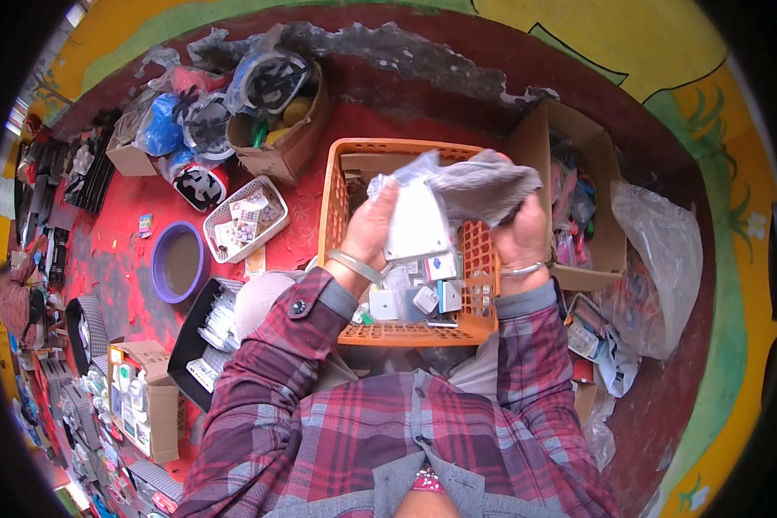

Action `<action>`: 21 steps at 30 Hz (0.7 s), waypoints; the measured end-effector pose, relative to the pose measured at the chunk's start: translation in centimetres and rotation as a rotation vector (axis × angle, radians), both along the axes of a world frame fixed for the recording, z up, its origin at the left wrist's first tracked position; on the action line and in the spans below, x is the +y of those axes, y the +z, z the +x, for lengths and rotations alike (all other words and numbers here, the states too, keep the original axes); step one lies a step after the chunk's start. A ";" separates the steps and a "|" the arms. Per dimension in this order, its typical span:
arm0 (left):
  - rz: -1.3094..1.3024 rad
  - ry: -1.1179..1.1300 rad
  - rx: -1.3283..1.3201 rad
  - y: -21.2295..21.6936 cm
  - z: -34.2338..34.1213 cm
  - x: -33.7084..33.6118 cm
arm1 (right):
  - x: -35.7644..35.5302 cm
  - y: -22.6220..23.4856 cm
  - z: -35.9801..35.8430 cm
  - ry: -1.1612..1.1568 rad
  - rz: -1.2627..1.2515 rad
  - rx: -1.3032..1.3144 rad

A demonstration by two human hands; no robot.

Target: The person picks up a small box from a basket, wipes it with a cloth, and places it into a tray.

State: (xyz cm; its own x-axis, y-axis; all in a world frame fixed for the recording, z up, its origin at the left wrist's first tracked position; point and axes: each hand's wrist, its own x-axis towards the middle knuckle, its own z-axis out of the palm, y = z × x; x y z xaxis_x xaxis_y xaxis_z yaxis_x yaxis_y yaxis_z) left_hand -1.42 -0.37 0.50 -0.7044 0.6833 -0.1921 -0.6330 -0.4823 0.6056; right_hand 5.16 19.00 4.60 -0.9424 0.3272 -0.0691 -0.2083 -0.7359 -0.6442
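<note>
Above an orange plastic basket [330,186], my left hand [371,226] grips a flat white box-like item [417,226] by its left side. Clear plastic film shows at that item's upper edge. My right hand [524,235] is closed round the lower right end of a grey-brown cloth [485,186], whose left end meets the white item; whether it touches or only overlaps it I cannot tell. Lower in the basket lie several small white items, among them a white square case [426,300] and a small blue-and-white box [450,295].
A cardboard box [600,155] of colourful packets stands right of the basket, beside a clear plastic bag [656,259]. To the left are a white basket [272,226], a purple basin [157,263] and a black tray [181,363]. Another person [17,298] is at far left.
</note>
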 end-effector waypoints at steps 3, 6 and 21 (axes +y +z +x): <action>0.261 0.013 -0.210 0.4 -1.2 -0.7 | 1.4 0.1 0.4 0.063 -0.020 0.158; 0.265 0.081 -0.312 0.3 -1.3 -0.6 | -0.3 0.5 0.4 0.075 0.169 0.193; 0.072 0.177 -0.455 -2.1 -0.9 -0.3 | -9.2 -3.4 1.3 -0.070 1.860 0.239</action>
